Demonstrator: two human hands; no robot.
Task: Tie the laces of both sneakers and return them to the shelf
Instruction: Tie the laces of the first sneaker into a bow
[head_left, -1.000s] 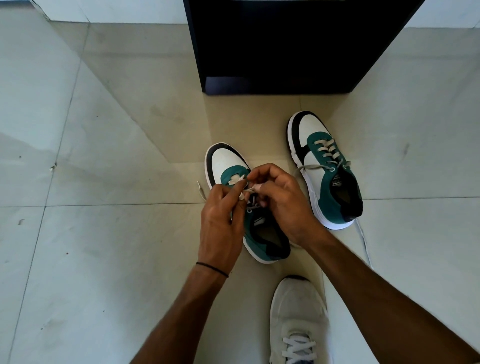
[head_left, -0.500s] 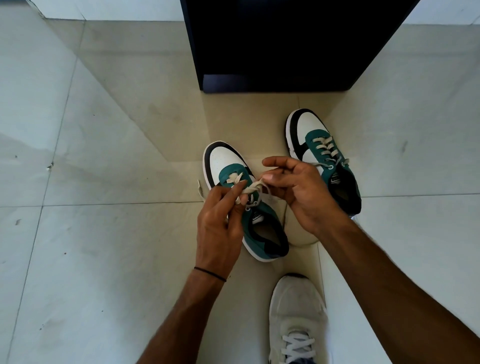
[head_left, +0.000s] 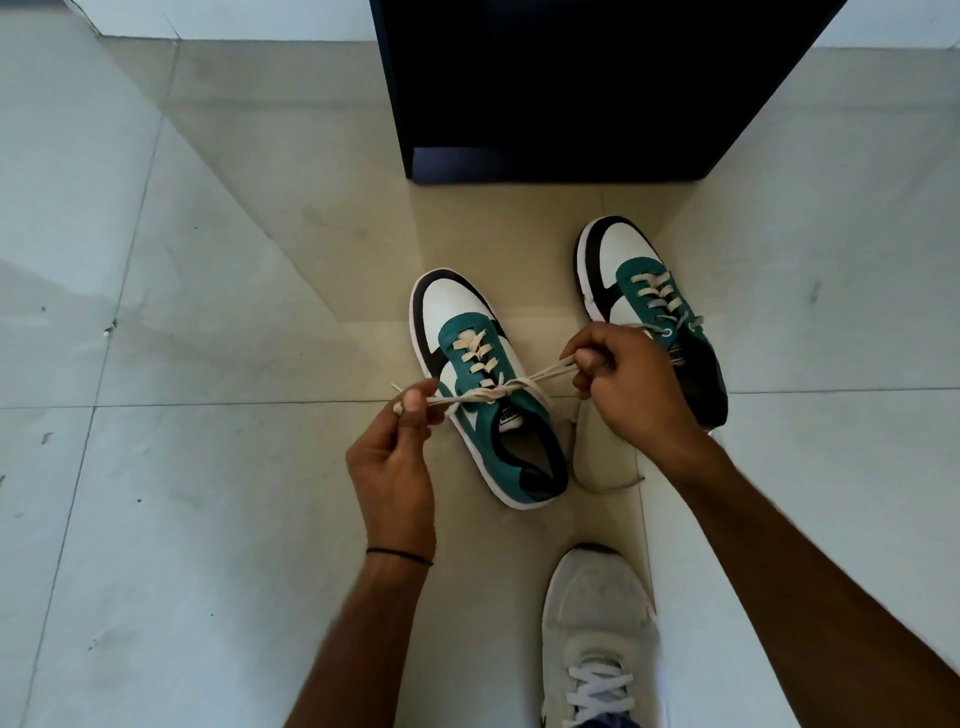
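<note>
Two green, white and black sneakers stand on the tiled floor, toes pointing away from me. The left sneaker (head_left: 483, 384) has cream laces (head_left: 498, 389) crossed over its tongue and pulled taut to both sides. My left hand (head_left: 395, 457) pinches one lace end left of the shoe. My right hand (head_left: 623, 384) grips the other end on the right, covering part of the right sneaker (head_left: 644, 291). The right sneaker's laces hang loose, one trailing on the floor behind my right wrist.
A dark shelf unit (head_left: 571, 88) stands on the floor just beyond the sneakers. My own foot in a white shoe (head_left: 597, 634) is planted at the bottom, close behind the left sneaker. Pale floor tiles (head_left: 182, 519) stretch to the left and right.
My hands were bunched together over the left sneaker's tongue. They have moved apart, left hand leftward and right hand rightward, drawing the lace ends out tight.
</note>
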